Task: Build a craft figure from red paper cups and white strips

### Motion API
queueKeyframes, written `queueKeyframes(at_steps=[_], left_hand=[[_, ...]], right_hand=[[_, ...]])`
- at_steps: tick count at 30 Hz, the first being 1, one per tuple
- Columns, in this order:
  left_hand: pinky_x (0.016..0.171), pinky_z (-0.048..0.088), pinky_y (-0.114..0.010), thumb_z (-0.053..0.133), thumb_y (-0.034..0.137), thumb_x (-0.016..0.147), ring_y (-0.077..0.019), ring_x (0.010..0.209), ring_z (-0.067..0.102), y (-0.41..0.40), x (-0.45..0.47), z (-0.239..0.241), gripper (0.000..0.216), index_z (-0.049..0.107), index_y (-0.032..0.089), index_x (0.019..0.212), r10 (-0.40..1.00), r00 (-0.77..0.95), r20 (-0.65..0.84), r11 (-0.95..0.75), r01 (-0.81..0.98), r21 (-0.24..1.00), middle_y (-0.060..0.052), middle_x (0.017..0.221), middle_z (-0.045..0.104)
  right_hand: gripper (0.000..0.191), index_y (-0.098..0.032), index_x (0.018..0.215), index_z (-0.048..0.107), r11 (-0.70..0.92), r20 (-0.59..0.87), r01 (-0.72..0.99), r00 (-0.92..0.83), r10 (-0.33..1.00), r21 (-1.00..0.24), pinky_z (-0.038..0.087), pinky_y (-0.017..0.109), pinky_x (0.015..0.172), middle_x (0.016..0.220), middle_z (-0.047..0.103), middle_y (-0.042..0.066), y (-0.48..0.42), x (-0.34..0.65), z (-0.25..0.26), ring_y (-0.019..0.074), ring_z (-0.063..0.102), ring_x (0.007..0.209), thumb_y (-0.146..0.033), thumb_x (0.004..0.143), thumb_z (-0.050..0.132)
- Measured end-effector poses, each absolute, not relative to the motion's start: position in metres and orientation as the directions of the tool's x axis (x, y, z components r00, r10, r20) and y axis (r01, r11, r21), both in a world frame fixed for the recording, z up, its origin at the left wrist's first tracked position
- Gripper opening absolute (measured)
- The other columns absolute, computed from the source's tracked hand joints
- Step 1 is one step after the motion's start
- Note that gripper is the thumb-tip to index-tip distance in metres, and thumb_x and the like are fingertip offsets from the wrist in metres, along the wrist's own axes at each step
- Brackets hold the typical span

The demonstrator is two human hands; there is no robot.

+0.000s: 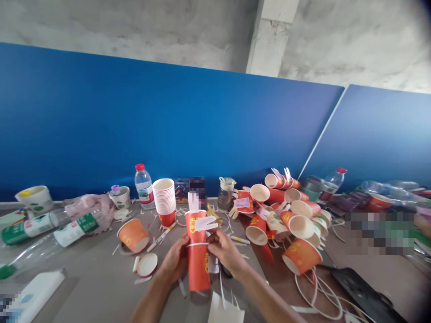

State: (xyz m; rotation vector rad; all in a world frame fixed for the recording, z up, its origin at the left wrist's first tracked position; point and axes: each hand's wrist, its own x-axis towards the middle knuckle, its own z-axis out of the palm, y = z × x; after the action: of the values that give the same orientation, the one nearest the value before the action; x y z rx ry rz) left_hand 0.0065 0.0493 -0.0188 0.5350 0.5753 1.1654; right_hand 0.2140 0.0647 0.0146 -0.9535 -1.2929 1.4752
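Note:
Two red paper cups (198, 269) stand in front of me, one on the other, meeting at a white rim about halfway up. Pale paper strips (206, 223) stick out across the upper cup. My left hand (177, 258) is closed against the left side near the joint. From the right, my right hand (222, 249) grips the same pair, its fingertips by the rim and the paper strips. The fingers' far sides are hidden behind the cups. Just behind rises a tall stack of white-rimmed paper cups (164, 199).
An orange paper cup (134, 235) lies tipped at left, near a cut cup bottom (147, 264). Plastic bottles (76, 229) lie further left. On the right are a heap of cut cups (301, 226), white cable (323, 294) and a black device (365, 294). A blue partition (168, 121) bounds the back.

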Motion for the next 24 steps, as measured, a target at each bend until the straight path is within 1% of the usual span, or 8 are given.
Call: queueKeyframes(at_steps=[3, 7, 10, 12, 15, 18, 21, 24], left_hand=[[0.124, 0.074, -0.066, 0.113, 0.033, 0.076, -0.0546, 0.132, 0.096, 0.049, 0.008, -0.017, 0.055, 0.094, 0.023, 0.127, 0.952, 0.273, -0.135, 0.292, -0.689, 0.664, -0.016, 0.126, 0.103], [0.122, 0.075, -0.065, 0.115, 0.034, 0.073, -0.0538, 0.131, 0.096, 0.049, 0.007, -0.014, 0.062, 0.094, 0.024, 0.131, 0.957, 0.244, -0.157, 0.284, -0.678, 0.678, -0.015, 0.126, 0.104], [0.121, 0.075, -0.065, 0.116, 0.035, 0.071, -0.0543, 0.131, 0.096, 0.049, 0.006, -0.014, 0.068, 0.094, 0.023, 0.135, 0.964, 0.208, -0.165, 0.263, -0.672, 0.692, -0.018, 0.131, 0.103], [0.12, 0.076, -0.064, 0.115, 0.034, 0.075, -0.054, 0.132, 0.096, 0.048, 0.005, -0.015, 0.068, 0.095, 0.025, 0.138, 0.968, 0.187, -0.167, 0.25, -0.666, 0.703, -0.018, 0.133, 0.103], [0.121, 0.075, -0.062, 0.114, 0.036, 0.081, -0.0525, 0.133, 0.096, 0.048, 0.005, -0.017, 0.062, 0.095, 0.026, 0.14, 0.973, 0.176, -0.147, 0.228, -0.667, 0.709, -0.016, 0.134, 0.103], [0.122, 0.075, -0.06, 0.117, 0.041, 0.082, -0.0514, 0.135, 0.095, 0.05, 0.004, -0.021, 0.061, 0.094, 0.023, 0.135, 0.979, 0.155, -0.13, 0.201, -0.686, 0.699, -0.017, 0.132, 0.103], [0.12, 0.077, -0.06, 0.118, 0.041, 0.08, -0.0515, 0.135, 0.095, 0.053, -0.002, -0.02, 0.061, 0.092, 0.022, 0.132, 0.984, 0.103, -0.145, 0.175, -0.715, 0.677, -0.016, 0.131, 0.103], [0.119, 0.079, -0.061, 0.112, 0.042, 0.089, -0.05, 0.132, 0.096, 0.055, -0.012, -0.015, 0.054, 0.091, 0.022, 0.134, 0.983, 0.088, -0.161, 0.171, -0.761, 0.626, -0.014, 0.129, 0.102]], right_hand=[[0.04, -0.028, 0.108, 0.083, -0.006, 0.026, -0.121, -0.267, 0.963, -0.993, 0.066, 0.04, 0.09, 0.09, 0.08, -0.001, 0.066, 0.214, 0.013, 0.0284, 0.078, 0.091, -0.03, 0.07, 0.096], [0.045, -0.027, 0.117, 0.082, 0.021, 0.043, -0.088, -0.259, 0.965, -0.996, 0.066, 0.042, 0.093, 0.096, 0.077, 0.001, 0.067, 0.211, 0.009, 0.03, 0.077, 0.095, -0.032, 0.074, 0.092], [0.044, -0.027, 0.115, 0.08, 0.033, 0.052, -0.083, -0.247, 0.968, -0.996, 0.067, 0.041, 0.091, 0.103, 0.078, 0.003, 0.068, 0.208, 0.005, 0.0282, 0.076, 0.093, -0.038, 0.075, 0.094], [0.045, -0.027, 0.114, 0.079, 0.048, 0.062, -0.072, -0.211, 0.976, -0.996, 0.067, 0.041, 0.088, 0.107, 0.08, 0.003, 0.067, 0.208, 0.003, 0.0262, 0.075, 0.088, -0.044, 0.076, 0.098], [0.056, -0.027, 0.123, 0.08, 0.117, 0.12, -0.034, -0.078, 0.99, -0.992, 0.066, 0.041, 0.084, 0.11, 0.081, 0.005, 0.062, 0.213, 0.005, 0.0246, 0.072, 0.083, -0.061, 0.083, 0.101], [0.064, -0.026, 0.128, 0.08, 0.206, 0.206, -0.009, 0.031, 0.978, -0.978, 0.064, 0.039, 0.08, 0.11, 0.079, 0.007, 0.049, 0.221, 0.013, 0.0257, 0.07, 0.083, -0.08, 0.095, 0.093], [0.059, -0.027, 0.113, 0.08, 0.232, 0.233, 0.051, 0.005, 0.972, -0.971, 0.061, 0.038, 0.079, 0.098, 0.075, 0.005, 0.034, 0.229, 0.025, 0.0265, 0.067, 0.083, -0.084, 0.101, 0.087], [0.061, -0.028, 0.088, 0.072, 0.181, 0.149, 0.157, -0.196, 0.969, -0.971, 0.053, 0.035, 0.073, 0.08, 0.064, 0.0, 0.025, 0.23, 0.032, 0.0225, 0.057, 0.075, -0.086, 0.103, 0.085]])
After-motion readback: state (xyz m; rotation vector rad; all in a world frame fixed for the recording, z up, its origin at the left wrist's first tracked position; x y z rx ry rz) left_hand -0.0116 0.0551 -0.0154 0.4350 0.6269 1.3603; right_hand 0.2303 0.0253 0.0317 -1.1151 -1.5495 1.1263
